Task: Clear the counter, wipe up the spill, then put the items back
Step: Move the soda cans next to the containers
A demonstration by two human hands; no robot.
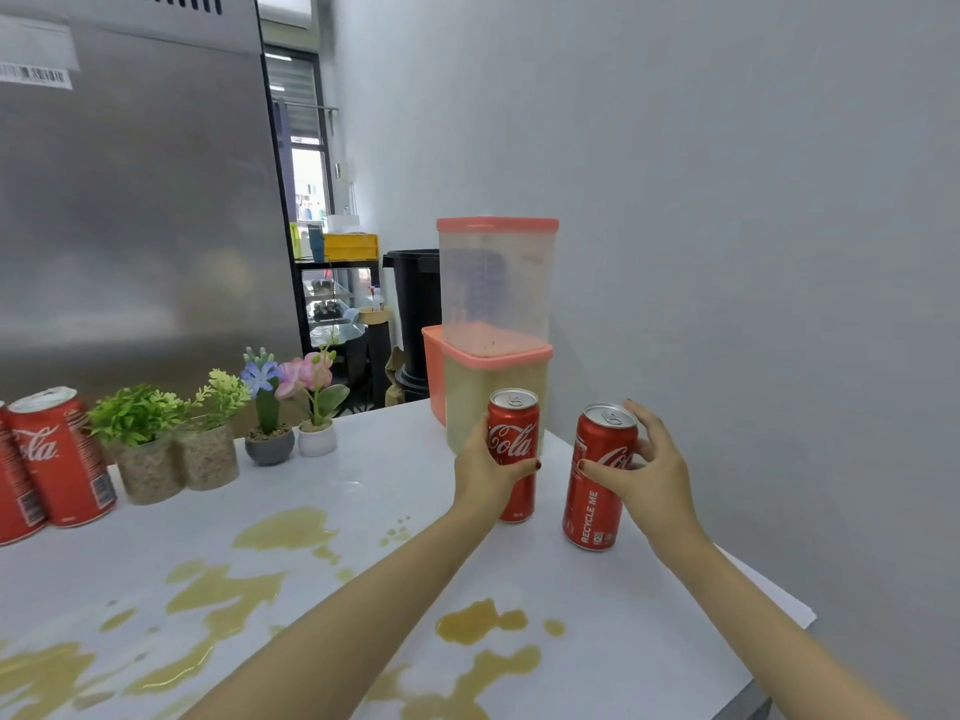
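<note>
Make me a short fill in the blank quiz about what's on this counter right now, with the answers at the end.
1. The left hand grips the left can and the right hand grips the right can; both cans are coloured ___.
2. The right can's side reads RECYCLE ___.
3. The potted plants number ___.
Answers: red; ME; four.
</note>
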